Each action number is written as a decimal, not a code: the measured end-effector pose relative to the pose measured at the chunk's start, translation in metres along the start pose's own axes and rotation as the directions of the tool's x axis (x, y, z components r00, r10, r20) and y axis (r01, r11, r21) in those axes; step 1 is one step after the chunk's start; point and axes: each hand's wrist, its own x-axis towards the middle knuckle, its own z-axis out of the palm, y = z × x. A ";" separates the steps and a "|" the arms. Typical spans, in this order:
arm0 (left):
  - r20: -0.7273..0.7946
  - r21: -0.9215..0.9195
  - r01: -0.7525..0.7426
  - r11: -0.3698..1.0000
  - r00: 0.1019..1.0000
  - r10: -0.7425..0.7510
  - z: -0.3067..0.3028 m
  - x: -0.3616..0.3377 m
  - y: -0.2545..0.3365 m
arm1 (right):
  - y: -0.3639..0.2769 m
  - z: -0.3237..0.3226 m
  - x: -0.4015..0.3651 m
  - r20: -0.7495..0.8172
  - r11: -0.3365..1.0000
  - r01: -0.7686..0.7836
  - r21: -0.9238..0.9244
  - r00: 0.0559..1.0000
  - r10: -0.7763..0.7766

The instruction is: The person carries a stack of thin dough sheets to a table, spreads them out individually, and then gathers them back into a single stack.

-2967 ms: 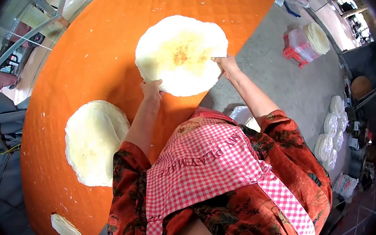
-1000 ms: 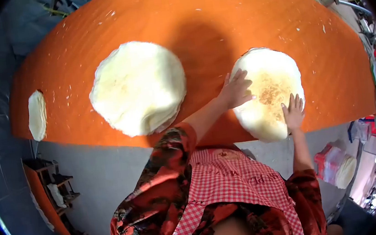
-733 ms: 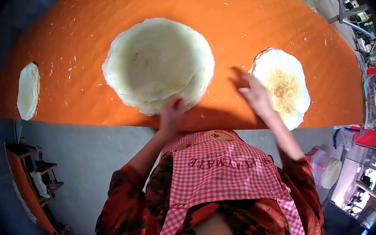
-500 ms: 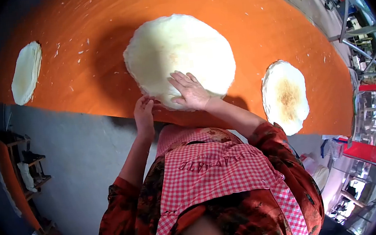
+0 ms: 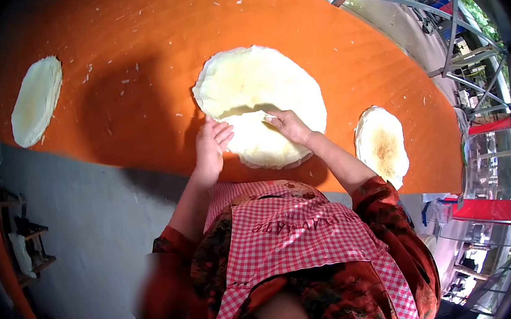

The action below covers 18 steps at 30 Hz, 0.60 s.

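Checked apron (image 5: 301,242), lettered "PLAYMATE". Round flatbread (image 5: 247,82): right hand (image 5: 291,128) pinches its raised flap; left hand (image 5: 209,147) touches it, grip unclear.

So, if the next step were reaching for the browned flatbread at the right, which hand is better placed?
Probably the right hand: it is nearer, and its forearm passes close to the browned flatbread. The left hand is farther off, at the left side of the middle flatbread.

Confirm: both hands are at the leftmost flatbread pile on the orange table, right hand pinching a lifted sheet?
Not quite: the head view shows the left hand and right hand at the middle flatbread pile, not the leftmost pile. Orange table and pinched, lifted sheet: correct.
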 end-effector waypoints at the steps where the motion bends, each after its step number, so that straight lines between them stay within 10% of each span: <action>1: -0.009 -0.028 -0.006 1.000 1.000 0.006 -0.004 0.019 0.003 | 0.002 0.000 -0.004 0.006 0.998 0.055 -0.041 0.998 -0.055; 7: 0.080 -0.046 0.131 0.990 0.989 -0.128 0.009 0.037 0.016 | 0.024 -0.021 -0.042 0.043 0.686 0.568 -0.455 0.784 -0.620; 8: 0.128 -0.073 0.138 0.988 0.983 -0.128 0.006 0.031 0.005 | 0.051 -0.027 -0.042 0.288 0.571 0.604 -0.555 0.784 -0.550; 11: 0.302 -0.216 0.196 0.957 0.945 -0.126 0.004 0.019 -0.024 | 0.003 -0.027 -0.064 0.268 0.859 0.340 -0.383 0.931 -0.249; 14: 0.279 -0.113 0.194 0.975 0.948 -0.156 0.018 0.004 -0.027 | -0.048 -0.009 -0.032 0.022 0.898 0.094 0.430 0.993 -0.115; 18: 0.177 0.105 -0.041 0.994 0.984 0.022 0.026 0.006 -0.038 | -0.086 0.020 0.017 -0.114 0.989 -0.070 0.133 0.990 0.086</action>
